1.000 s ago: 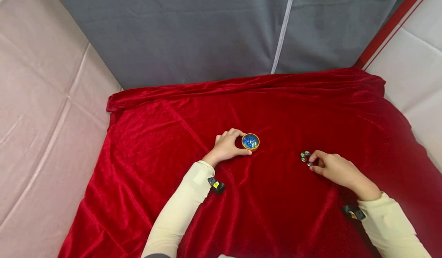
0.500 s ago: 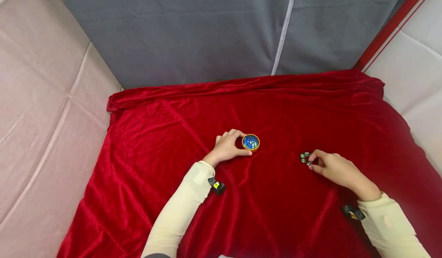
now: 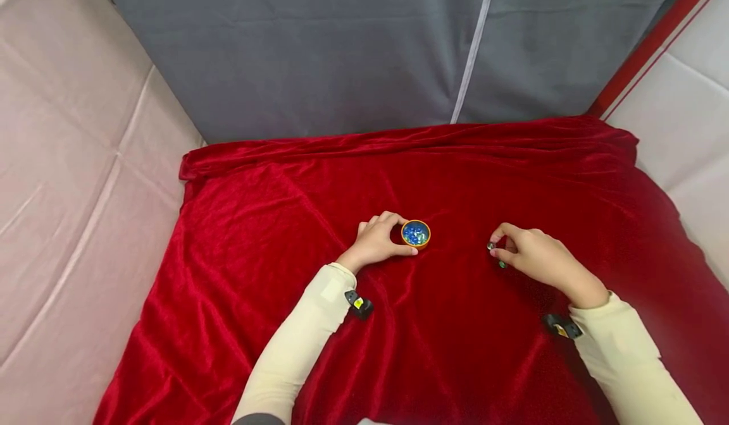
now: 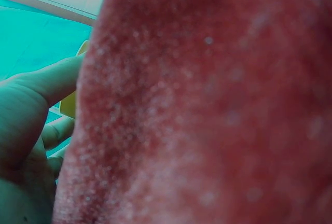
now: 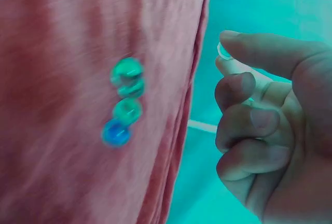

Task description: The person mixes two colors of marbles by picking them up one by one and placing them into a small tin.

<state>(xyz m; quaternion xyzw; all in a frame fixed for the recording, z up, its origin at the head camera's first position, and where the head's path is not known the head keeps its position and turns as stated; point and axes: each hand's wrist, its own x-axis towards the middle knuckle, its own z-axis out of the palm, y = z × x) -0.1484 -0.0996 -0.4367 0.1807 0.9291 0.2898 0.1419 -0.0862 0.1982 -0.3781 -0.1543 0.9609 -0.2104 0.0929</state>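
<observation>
The held marble (image 5: 224,52) sits at the fingertips of the right hand (image 3: 535,257), to the right of the cup. The right fingers are clamped on it between thumb and index finger; the remaining fingers are curled toward the palm. Loose marbles (image 5: 127,111), mostly green with one blue (image 5: 115,132), lie in a short row on the red cloth (image 3: 319,222), near this hand; the hand hides most of them from the head view.

The orange-rimmed cup (image 3: 420,225) stands upright on the cloth, well apart from the loose marbles. It contains blue and clear-green marbles (image 3: 414,235). The left hand (image 3: 377,240) steadies it: thumb at the near side, index finger at the far side, clamped around the wall.

Step in hand, as judged: transfer of a single marble toward the cup. Next move, as judged: bring the right hand left, center the marble over the rim, then part the fingers. Maintain the left-hand hold throughout to prevent tipping.

A gray panel (image 3: 296,52) stands beyond the cloth.
</observation>
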